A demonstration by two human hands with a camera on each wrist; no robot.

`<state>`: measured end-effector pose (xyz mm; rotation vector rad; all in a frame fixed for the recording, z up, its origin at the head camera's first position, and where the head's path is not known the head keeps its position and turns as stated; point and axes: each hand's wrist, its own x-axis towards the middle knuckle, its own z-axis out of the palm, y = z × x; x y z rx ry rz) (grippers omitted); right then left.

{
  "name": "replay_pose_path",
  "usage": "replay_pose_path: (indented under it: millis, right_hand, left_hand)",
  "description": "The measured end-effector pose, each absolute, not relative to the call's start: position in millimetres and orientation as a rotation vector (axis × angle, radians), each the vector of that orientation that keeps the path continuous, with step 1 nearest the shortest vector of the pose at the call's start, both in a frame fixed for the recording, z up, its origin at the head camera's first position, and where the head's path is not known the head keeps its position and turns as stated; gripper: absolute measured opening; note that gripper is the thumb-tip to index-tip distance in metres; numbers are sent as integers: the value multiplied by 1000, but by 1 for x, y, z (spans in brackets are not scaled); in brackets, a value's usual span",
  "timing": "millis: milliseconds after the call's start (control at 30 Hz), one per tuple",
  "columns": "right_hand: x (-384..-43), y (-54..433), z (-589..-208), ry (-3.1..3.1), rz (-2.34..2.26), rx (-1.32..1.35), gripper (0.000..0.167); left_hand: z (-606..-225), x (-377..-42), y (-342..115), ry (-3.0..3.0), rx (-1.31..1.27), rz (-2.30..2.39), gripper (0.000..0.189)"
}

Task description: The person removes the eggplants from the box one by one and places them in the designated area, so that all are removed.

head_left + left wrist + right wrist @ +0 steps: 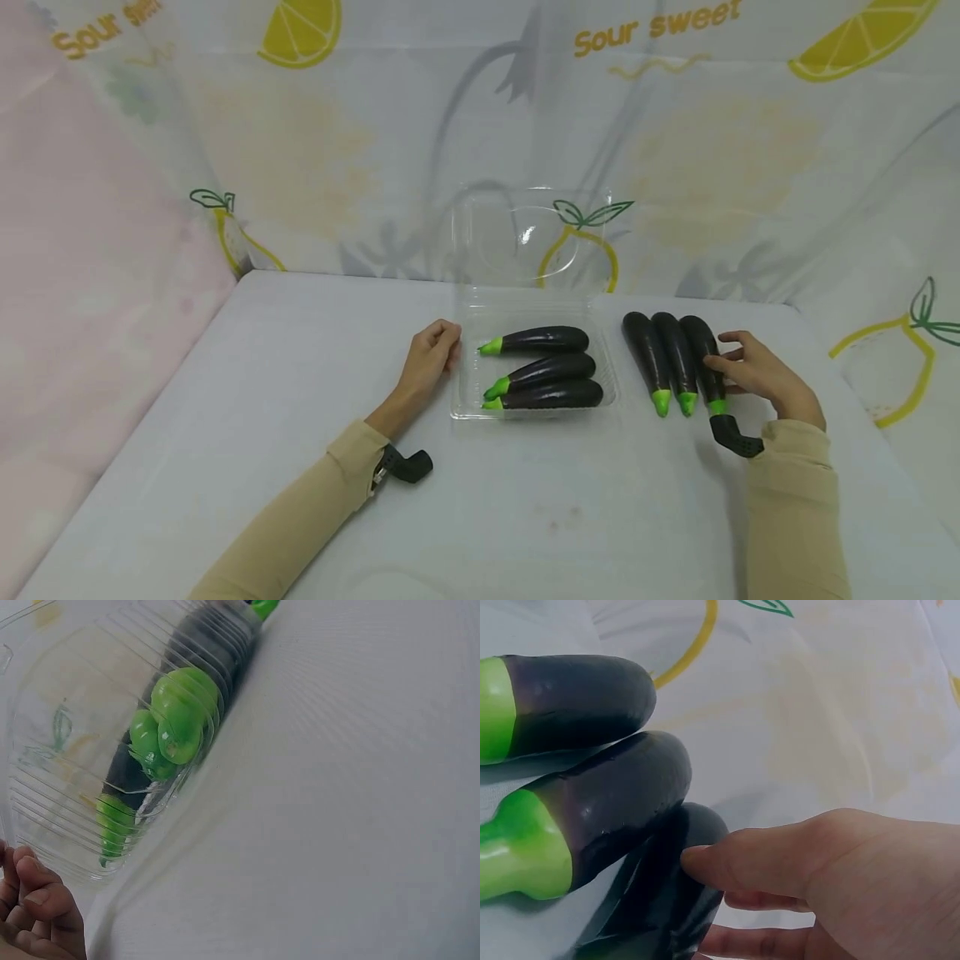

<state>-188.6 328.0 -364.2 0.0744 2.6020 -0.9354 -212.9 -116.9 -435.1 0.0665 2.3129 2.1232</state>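
Observation:
A clear plastic clamshell box (536, 414) stands near the table's middle. Three dark eggplants lie inside, stacked front to back, their green stem ends to the left: a rear one (547, 339), a middle one (553, 371) and a front one (555, 395). My left hand (429, 360), fingers curled, pinches the box's left rim. To the right, three more eggplants lie side by side, stems toward me. Thumb on top and fingers along its right side, my right hand (765, 377) holds the rightmost eggplant (690, 892). Beside it lie the middle eggplant (675, 350) and the left eggplant (645, 350).
The box's clear lid (487, 242) stands raised at the back, by the lemon-print cloth (390, 125) behind the table. White cloth covers the table (525, 508). Black wrist camera mounts (411, 467) stick out from both cuffs.

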Motion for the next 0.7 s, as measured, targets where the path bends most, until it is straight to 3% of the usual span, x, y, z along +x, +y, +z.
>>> replay_pose_path:
  millis: [700]
  right_hand:
    - [-186, 328, -356, 2611, -919, 73, 75]
  left_hand:
    - [-436, -212, -118, 2287, 108, 2122, 30]
